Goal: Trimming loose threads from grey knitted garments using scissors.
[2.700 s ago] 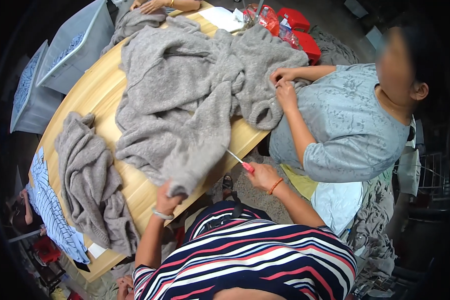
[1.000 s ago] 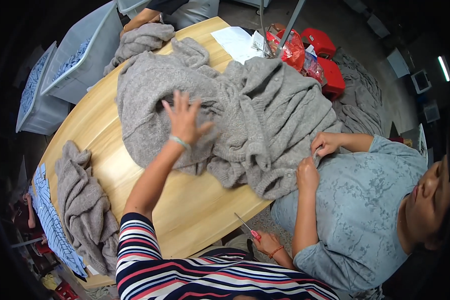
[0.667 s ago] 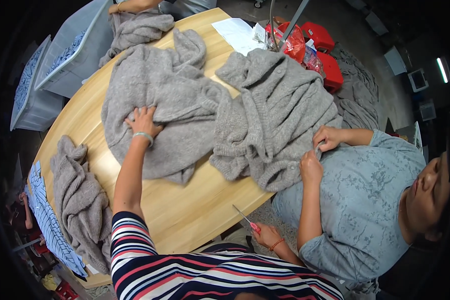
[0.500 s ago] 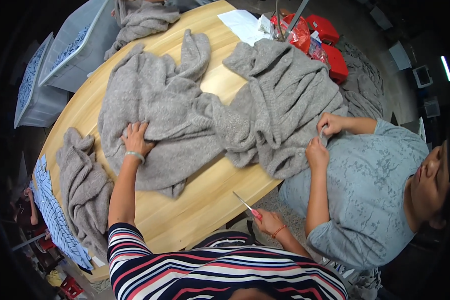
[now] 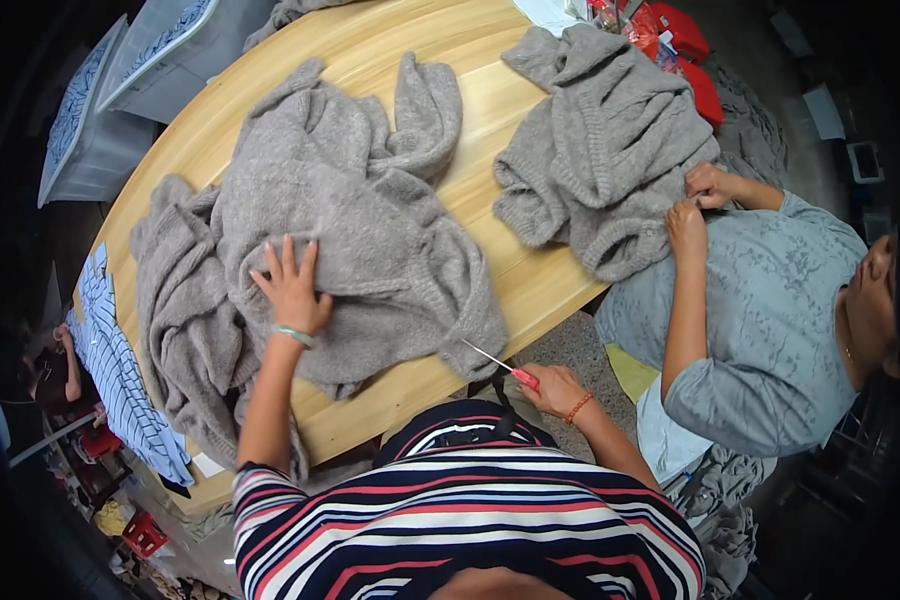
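A grey knit garment (image 5: 340, 215) lies spread across the wooden table in front of me. My left hand (image 5: 297, 295) rests flat on it, fingers spread. Low at the right, my right hand (image 5: 555, 390) is closed around the red handle of a pair of scissors (image 5: 524, 378). Their thin metal blades point up and left, with the tip over the garment's near right end; whether it touches the fabric I cannot tell. Another grey garment (image 5: 195, 310) lies bunched at the left, meeting the spread one.
At the right a co-worker in a grey-blue shirt (image 5: 760, 290) holds the edge of another grey garment (image 5: 620, 130). Blue striped fabric (image 5: 120, 365) hangs over the left table edge (image 5: 210, 490). Plastic bins (image 5: 160, 75) stand far left; red containers (image 5: 700, 95) sit far right.
The spread garment has come away from the co-worker's garment, leaving bare wood between them. It now lies against the left one. The scissors' tip has gone from above wood to above the garment.
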Action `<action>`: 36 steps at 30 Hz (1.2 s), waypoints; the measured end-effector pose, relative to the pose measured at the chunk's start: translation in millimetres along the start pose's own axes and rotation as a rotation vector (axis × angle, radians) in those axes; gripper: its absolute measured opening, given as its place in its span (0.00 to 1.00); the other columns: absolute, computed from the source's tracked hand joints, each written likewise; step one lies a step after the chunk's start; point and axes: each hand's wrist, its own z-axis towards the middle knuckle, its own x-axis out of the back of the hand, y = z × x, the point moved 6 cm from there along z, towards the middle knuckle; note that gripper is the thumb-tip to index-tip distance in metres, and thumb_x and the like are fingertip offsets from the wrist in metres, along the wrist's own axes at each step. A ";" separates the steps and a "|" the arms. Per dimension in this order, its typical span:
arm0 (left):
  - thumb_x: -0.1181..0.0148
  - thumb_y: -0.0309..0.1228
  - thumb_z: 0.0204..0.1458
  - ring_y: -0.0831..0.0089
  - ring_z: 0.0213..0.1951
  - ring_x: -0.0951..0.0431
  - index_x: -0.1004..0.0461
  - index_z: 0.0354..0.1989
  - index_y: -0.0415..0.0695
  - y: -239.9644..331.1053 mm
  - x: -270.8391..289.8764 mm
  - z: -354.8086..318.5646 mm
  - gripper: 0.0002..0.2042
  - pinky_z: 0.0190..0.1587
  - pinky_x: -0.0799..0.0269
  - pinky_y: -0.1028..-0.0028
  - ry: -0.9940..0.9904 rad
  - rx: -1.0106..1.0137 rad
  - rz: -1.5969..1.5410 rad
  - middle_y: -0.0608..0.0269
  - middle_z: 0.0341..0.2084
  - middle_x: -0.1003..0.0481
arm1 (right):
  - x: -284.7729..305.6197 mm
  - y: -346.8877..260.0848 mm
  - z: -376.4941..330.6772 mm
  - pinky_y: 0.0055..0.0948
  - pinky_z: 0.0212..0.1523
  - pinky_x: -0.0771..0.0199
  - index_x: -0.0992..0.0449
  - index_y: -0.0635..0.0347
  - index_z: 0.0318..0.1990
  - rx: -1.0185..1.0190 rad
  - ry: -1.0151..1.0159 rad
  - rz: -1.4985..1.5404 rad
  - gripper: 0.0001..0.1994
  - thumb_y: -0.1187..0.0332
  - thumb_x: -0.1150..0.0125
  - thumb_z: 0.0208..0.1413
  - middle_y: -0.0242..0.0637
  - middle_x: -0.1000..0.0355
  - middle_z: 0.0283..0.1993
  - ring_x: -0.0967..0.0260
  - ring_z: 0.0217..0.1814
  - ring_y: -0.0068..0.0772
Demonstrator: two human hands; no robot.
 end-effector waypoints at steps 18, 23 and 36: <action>0.45 0.22 0.49 0.60 0.34 0.20 0.26 0.38 0.41 76.8 -85.9 22.8 0.09 0.37 0.23 0.62 0.178 0.308 -1.094 0.60 0.31 0.22 | 42.1 -10.3 -11.5 0.51 0.40 0.25 0.25 0.51 0.46 0.160 0.204 0.086 0.13 0.58 0.40 0.57 0.50 0.23 0.34 0.24 0.38 0.58; 0.48 0.18 0.51 0.62 0.37 0.19 0.26 0.40 0.42 60.5 -118.7 -19.7 0.10 0.41 0.20 0.57 0.166 0.494 -2.310 0.60 0.34 0.21 | 80.9 -46.3 7.9 0.52 0.38 0.25 0.25 0.51 0.46 0.263 0.242 0.149 0.13 0.58 0.40 0.57 0.51 0.23 0.33 0.25 0.37 0.58; 0.47 0.17 0.53 0.69 0.31 0.23 0.25 0.35 0.44 59.5 -133.0 -40.4 0.08 0.40 0.23 0.58 0.185 0.529 -2.415 0.64 0.28 0.23 | 75.7 -121.0 50.4 0.54 0.40 0.25 0.25 0.53 0.45 0.294 0.056 -0.133 0.12 0.59 0.42 0.59 0.55 0.23 0.31 0.24 0.36 0.61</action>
